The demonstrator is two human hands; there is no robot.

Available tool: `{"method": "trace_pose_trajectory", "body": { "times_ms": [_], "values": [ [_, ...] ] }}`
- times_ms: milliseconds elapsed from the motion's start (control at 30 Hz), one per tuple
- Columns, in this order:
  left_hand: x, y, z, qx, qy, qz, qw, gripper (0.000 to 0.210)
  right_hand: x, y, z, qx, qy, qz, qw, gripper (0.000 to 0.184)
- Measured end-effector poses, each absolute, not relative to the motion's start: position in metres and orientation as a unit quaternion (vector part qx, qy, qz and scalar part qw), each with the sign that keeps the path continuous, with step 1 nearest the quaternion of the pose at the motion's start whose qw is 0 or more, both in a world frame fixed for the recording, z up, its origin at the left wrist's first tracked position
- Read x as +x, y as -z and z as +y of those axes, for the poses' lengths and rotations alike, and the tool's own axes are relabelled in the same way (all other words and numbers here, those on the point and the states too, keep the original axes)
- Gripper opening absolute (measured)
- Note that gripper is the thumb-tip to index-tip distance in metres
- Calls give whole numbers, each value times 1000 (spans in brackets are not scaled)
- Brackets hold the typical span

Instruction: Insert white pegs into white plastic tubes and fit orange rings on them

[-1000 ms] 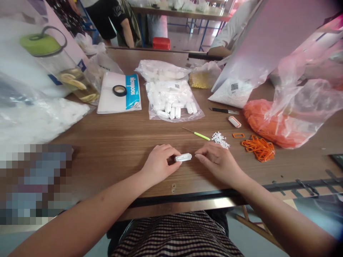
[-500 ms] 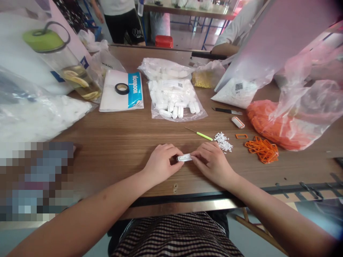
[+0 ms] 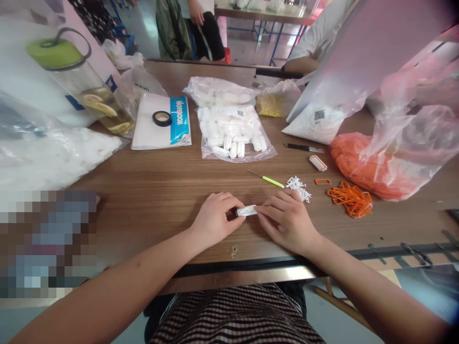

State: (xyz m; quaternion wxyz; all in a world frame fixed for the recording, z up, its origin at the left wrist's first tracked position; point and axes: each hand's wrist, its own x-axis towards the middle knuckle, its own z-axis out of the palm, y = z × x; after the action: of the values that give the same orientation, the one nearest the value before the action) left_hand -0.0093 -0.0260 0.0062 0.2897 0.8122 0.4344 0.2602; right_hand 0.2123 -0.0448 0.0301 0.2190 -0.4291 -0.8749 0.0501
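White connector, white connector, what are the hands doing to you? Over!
Left hand: pinching left end of white connector. Right hand: fingertips at its right end. Small white pieces heaped just beyond right hand.

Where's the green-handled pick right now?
In the head view, the green-handled pick lies on the table right of centre, beyond the right hand, its handle end beside the pile of small white pieces.

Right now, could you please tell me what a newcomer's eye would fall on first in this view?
Probably the clear plastic bag of bright orange pieces at the right, with a loose pile of thin orange rectangular frames in front of it. Next, perhaps, the clear bottle with a green lid at the upper left. Near the centre, the left-hand grip holds a small white plastic block, with the right-hand grip at its right end.
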Motion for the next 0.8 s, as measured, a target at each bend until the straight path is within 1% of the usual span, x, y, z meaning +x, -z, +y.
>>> {"method": "trace_pose_trajectory", "body": {
  "times_ms": [133,200,267,333,433,467,533,633,800],
  "values": [
    [-10,-6,-26,813,-261,433,289,8,209,-29,-47,-420,-30,-887,191,19],
    [-10,-7,-26,812,-260,435,290,8,213,-30,-46,-426,-46,-881,199,19],
    [-10,-8,-26,811,-259,436,291,9,228,-32,-43,-458,-67,-858,223,18],
    [-10,-9,-26,810,-258,437,292,9,253,-32,-36,-532,-67,-810,239,18],
    [-9,-9,-26,809,-257,442,291,9,303,-28,-24,-671,-45,-710,207,21],
    [-9,-9,-26,809,-257,442,290,9,317,-26,-21,-691,-63,-694,190,20],
    [-9,-8,-26,809,-257,442,289,9,339,-22,-16,-702,-109,-684,167,23],
    [-9,-7,-26,809,-258,443,289,10,347,-20,-14,-694,-152,-685,163,29],
    [-8,-8,-26,808,-255,445,290,9,340,-23,-17,-732,-133,-652,144,27]
  ]
}}
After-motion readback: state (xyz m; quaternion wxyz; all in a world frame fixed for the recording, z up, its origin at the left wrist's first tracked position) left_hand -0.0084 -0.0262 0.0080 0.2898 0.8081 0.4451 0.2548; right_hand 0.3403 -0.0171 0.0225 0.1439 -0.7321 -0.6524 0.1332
